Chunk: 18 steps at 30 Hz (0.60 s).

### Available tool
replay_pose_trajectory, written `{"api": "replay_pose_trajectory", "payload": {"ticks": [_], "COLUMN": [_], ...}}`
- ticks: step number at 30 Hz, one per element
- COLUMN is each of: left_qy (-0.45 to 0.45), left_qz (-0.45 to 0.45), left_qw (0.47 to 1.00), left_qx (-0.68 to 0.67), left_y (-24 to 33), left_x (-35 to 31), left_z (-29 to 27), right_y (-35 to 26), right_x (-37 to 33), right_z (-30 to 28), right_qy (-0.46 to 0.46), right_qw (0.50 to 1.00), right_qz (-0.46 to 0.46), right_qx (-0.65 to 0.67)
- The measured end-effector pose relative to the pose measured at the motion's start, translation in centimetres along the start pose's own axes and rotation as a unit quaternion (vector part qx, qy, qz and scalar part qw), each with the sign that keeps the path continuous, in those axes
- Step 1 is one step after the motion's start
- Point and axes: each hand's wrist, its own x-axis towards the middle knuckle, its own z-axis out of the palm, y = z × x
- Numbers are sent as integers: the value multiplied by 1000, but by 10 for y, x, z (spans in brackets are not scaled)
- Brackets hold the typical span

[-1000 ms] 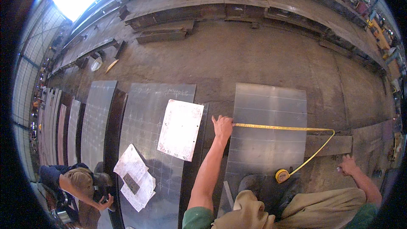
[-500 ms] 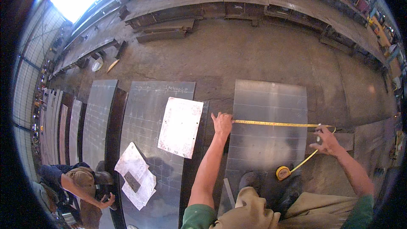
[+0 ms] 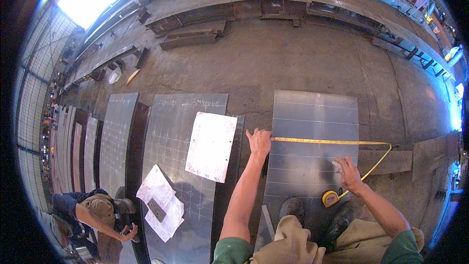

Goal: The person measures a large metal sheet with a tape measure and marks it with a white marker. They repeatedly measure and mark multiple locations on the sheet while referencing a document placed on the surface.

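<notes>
A steel plate point(image 3: 314, 122) with thin white lines lies in front of me. Across it stretches the yellow blade of a tape measure point(image 3: 332, 142), running past the right edge, then folding back to its yellow case point(image 3: 330, 198) near my feet. My left hand point(image 3: 260, 142) pinches the blade's end at the plate's left edge. Above the plate's right part, my right hand point(image 3: 349, 174) is off the blade, fingers bent around a small white stick point(image 3: 336, 165) that looks like chalk.
To the left, another marked plate point(image 3: 161, 132) bears white paper sheets point(image 3: 211, 146) and a small dark block point(image 3: 157, 210). More plates point(image 3: 117, 127) stand beyond. A co-worker point(image 3: 97, 215) crouches at lower left. Long steel beams point(image 3: 273, 7) cross the far floor.
My right hand has let go of the tape blade and moved left and nearer, over the plate. The left hand stays at the blade's end. Bright blue light now shows at the far right.
</notes>
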Motion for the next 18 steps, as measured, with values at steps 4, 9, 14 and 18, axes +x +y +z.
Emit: {"api": "replay_pose_trajectory", "payload": {"ticks": [4,9,14,18], "left_qy": [14,19,6,-7], "left_qz": [-6,-7,-5,-8], "left_qw": [1000,1000,1000,1000], "left_qx": [-7,3,15,9], "left_y": [-2,1,0,-1], "left_x": [1,2,1,2], "left_z": [4,5,3,1], "right_y": [23,58,29,26], "right_x": [-2,-8,8,13], "right_z": [-5,4,22,43], "right_qy": [-53,-42,-26,-120], "right_qw": [997,998,995,981], "right_qz": [18,0,82,126], "right_qx": [55,57,52,87]}}
